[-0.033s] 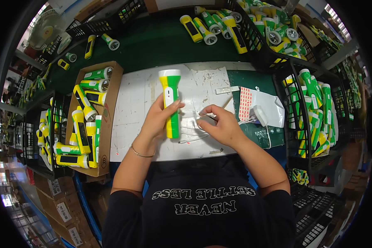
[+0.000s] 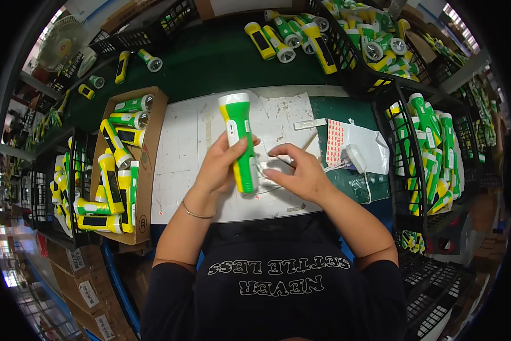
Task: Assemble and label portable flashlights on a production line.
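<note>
The torch (image 2: 239, 142) stands as in the earlier frame, with no shift to be seen, and both hands sit where they did. Its long axis runs nearly straight away from the person, tilted slightly left at the far end. The wide white-rimmed head points away and the green tail points back toward the body. It is above the white mat (image 2: 179, 153) on the desk (image 2: 210, 59), near the middle.

The left hand (image 2: 221, 165) is wrapped round the torch's lower half, thumb across the front. The right hand (image 2: 301, 173) lies just right of the tail, fingers curled, tips pinched on something small and pale that I cannot make out.

A box (image 2: 147, 170) of torches lies left; a red-dotted sheet (image 2: 335, 142) lies right.
</note>
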### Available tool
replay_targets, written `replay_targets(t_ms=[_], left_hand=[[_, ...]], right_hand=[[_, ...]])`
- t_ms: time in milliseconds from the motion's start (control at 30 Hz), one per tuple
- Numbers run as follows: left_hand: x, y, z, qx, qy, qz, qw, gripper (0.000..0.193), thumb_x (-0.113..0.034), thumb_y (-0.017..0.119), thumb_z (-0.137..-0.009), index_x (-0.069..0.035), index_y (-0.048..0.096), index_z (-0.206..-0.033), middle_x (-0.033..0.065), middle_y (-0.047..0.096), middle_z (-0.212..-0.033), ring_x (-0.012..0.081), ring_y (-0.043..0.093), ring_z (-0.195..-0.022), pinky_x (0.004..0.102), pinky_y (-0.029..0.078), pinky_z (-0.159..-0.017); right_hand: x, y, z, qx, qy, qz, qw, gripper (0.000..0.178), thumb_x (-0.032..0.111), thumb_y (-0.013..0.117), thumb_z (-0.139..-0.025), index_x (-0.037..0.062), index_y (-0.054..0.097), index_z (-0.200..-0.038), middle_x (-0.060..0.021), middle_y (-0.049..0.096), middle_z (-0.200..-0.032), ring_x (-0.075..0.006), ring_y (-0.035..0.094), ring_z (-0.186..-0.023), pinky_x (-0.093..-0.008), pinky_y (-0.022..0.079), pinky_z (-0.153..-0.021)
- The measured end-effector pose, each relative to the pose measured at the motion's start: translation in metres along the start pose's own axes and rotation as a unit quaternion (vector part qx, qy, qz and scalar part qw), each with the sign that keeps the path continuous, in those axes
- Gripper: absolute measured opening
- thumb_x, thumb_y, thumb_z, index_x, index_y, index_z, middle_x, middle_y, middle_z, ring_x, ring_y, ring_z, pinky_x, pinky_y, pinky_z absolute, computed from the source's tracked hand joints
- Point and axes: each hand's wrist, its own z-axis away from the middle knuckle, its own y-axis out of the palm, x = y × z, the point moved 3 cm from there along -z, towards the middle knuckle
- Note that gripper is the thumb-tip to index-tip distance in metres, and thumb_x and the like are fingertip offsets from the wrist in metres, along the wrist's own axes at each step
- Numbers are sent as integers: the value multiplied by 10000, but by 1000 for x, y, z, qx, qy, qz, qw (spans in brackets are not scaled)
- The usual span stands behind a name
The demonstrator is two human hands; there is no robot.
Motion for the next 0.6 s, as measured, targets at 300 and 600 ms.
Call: replay_targets(t_ms=[300,600], left_hand=[[-17,43,-52,70,-11,-25,997,597,-423,506,-896,-93,345,-1366,90,385,-1344,198,353,-1251,386,322,-996],[20,77,-229,-37,-107,-133,985,744,-292,698,-774,-25,315,-1353,138,379,-1327,273,367,-1234,379,358,-978]], right_hand=[[-7,-165,66,-331,-52,7,942,262,211,682,-728,21,601,-888,-55,613,-763,-137,562,-678,-276,450,-615],[-66,-305,155,-273,307,467,783,525,511,625,-704,5,630,-846,-225,620,-779,-396,599,-762,-464,468,-680]])
